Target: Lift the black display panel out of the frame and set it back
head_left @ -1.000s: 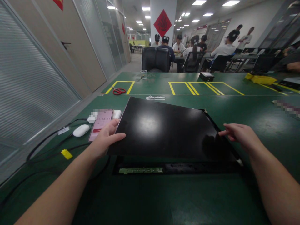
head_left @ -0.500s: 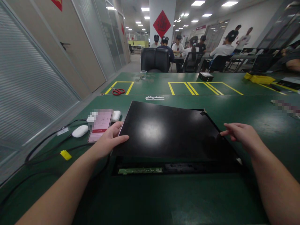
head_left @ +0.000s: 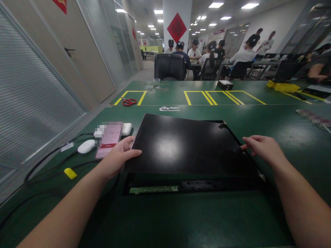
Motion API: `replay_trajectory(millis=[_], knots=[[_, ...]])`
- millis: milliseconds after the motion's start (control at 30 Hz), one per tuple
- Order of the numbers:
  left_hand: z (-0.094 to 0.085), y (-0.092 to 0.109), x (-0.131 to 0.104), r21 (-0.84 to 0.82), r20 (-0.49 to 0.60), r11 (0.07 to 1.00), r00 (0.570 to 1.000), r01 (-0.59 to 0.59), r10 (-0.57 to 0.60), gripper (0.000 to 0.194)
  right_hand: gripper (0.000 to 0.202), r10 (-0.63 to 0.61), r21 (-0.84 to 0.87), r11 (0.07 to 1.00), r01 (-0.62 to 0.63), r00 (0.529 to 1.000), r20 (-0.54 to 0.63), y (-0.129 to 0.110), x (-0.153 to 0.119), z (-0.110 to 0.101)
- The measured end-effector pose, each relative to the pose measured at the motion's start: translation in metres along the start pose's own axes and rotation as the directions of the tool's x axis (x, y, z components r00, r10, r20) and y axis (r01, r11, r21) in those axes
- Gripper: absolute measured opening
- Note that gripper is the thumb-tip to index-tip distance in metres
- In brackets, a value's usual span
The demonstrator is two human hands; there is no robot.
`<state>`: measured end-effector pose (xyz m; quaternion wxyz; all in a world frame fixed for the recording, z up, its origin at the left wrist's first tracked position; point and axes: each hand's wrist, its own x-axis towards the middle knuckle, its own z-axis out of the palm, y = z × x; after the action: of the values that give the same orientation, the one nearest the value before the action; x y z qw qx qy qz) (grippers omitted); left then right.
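Observation:
A glossy black display panel (head_left: 186,148) is tilted, its left side raised above a thin black frame (head_left: 214,184). My left hand (head_left: 121,155) grips the panel's left edge, thumb on the top face and fingers beneath. On the other side, my right hand (head_left: 261,147) has its fingertips at the panel's right edge, index finger stretched out and not wrapped round it. A green circuit board strip (head_left: 153,189) shows along the frame's near side. Most of the frame is hidden under the panel.
Left of the panel lie a phone (head_left: 110,141), a white mouse-shaped device (head_left: 86,146), cables and a yellow tag (head_left: 70,173). Beyond it are white scraps (head_left: 169,109), red scissors (head_left: 129,102), a clear cup (head_left: 156,82) and a black box (head_left: 225,84). People sit farther back.
The camera view has shifted slightly. Both hands keep nearly the same places at the panel's edges, and the panel's tilt looks almost unchanged.

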<state>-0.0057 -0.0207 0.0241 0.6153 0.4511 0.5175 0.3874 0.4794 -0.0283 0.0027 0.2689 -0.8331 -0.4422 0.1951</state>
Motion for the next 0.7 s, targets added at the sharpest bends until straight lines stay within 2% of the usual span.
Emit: replay_trajectory(millis=[167, 300, 400, 533, 700], knots=[[0.006, 0.007, -0.004, -0.019, -0.006, 0.994, 0.994, 0.106, -0.106, 0.069, 0.032, -0.056, -0.059, 0.997, 0.055, 0.998, -0.014, 0.006, 0.003, 0.001], [0.009, 0.01, -0.006, 0.016, -0.047, 0.993, 0.992, 0.115, -0.114, 0.076, 0.035, -0.108, -0.125, 0.987, 0.103, 0.994, -0.033, 0.008, 0.003, 0.002], [0.01, 0.006, -0.003, 0.079, -0.082, 0.989, 0.99, 0.122, -0.115, 0.078, 0.034, -0.106, -0.165, 0.981, 0.102, 0.994, -0.012, 0.005, 0.001, 0.002], [0.009, -0.002, 0.003, 0.197, -0.088, 0.968, 0.986, 0.157, -0.142, 0.067, 0.032, -0.094, -0.216, 0.972, 0.091, 0.996, -0.001, -0.003, -0.004, -0.001], [0.004, -0.011, 0.009, 0.225, -0.058, 0.962, 0.987, 0.157, -0.148, 0.071, 0.032, -0.097, -0.248, 0.964, 0.095, 0.995, 0.005, -0.01, -0.008, -0.001]])
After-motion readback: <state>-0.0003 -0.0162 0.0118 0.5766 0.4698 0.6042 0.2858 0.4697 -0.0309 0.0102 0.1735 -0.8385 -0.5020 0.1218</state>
